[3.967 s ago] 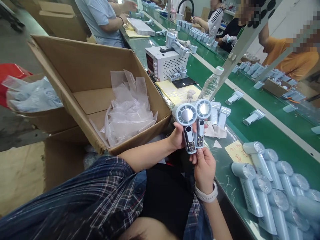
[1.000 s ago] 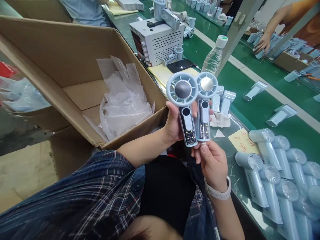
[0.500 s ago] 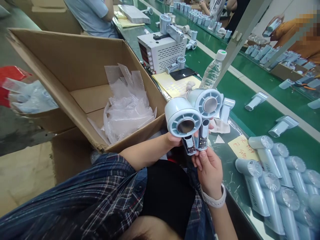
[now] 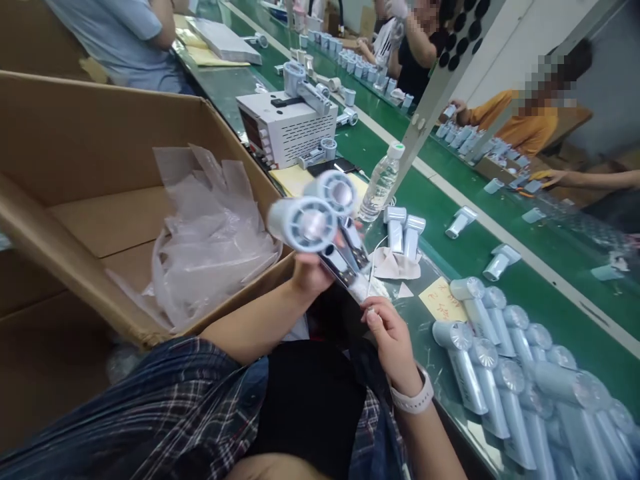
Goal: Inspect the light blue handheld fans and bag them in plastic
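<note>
Two pale blue handheld fans, a nearer fan (image 4: 295,223) and a farther fan (image 4: 336,190), are held side by side by my left hand (image 4: 311,273), its fingers wrapped around them. Their handles are uncovered and show dark circuit boards; motion blurs the round heads. At the lower end of the handles my right hand (image 4: 393,337) is closed in a pinch. Something small and whitish shows at its fingertips, too unclear to name. Beyond the hands, two more fan bodies (image 4: 404,230) stand by a white cloth-like piece (image 4: 397,263).
A cardboard box (image 4: 220,127) with clear plastic bags (image 4: 210,247) is at left. Rows of fans (image 4: 500,367) lie at right beside a yellow note (image 4: 443,300). A white power supply (image 4: 287,127) and a water bottle (image 4: 383,183) stand ahead. Co-workers sit across the green belt (image 4: 545,267).
The two fans have moved left with my left hand and their handles now slant toward my right hand. My right hand has shifted off the handles to their lower end. The view has turned right.
</note>
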Demonstrator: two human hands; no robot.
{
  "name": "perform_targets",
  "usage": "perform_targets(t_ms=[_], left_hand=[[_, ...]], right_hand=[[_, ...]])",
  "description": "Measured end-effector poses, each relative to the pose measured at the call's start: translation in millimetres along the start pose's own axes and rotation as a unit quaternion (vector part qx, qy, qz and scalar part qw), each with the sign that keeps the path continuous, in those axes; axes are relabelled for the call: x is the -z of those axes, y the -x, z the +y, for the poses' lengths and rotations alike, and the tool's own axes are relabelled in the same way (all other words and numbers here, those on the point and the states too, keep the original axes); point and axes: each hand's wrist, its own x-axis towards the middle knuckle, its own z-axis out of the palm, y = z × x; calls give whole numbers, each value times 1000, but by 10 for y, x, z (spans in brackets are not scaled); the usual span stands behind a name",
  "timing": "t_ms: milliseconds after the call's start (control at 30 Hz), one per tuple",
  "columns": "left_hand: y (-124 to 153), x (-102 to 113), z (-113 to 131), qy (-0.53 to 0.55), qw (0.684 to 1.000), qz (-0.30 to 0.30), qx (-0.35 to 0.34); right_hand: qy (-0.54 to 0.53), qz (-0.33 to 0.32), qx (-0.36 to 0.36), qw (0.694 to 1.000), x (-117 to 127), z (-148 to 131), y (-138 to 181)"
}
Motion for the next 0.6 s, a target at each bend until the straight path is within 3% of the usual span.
perform_targets(t_ms=[67, 167, 200, 267, 333, 400, 500, 600], left_hand=[[-196, -24, 165, 2, 993, 20, -116], [-400, 59, 241, -20, 993, 25, -110], [-427, 99, 220, -27, 995, 23, -91], [-427, 169, 139, -37, 998, 8, -43], [-385, 209, 49, -29, 999, -15, 1], [-341, 229, -16, -7, 998, -54, 42], [-325, 270, -58, 1, 989, -117, 87], [-423, 357, -80, -84, 985, -115, 101]], right_hand=[[89, -21, -23, 996, 321, -12, -63], [245, 9, -60, 968, 1117, -51, -382], [304, 39, -97, 947, 1421, -63, -555], [438, 98, -235, 862, 1978, -62, -960], [488, 116, -297, 812, 2368, -6, -1354], [514, 100, -345, 779, 2554, 104, -1638], [547, 74, -384, 740, 2596, 309, -1809], [578, 68, -380, 719, 2584, 478, -1888]])
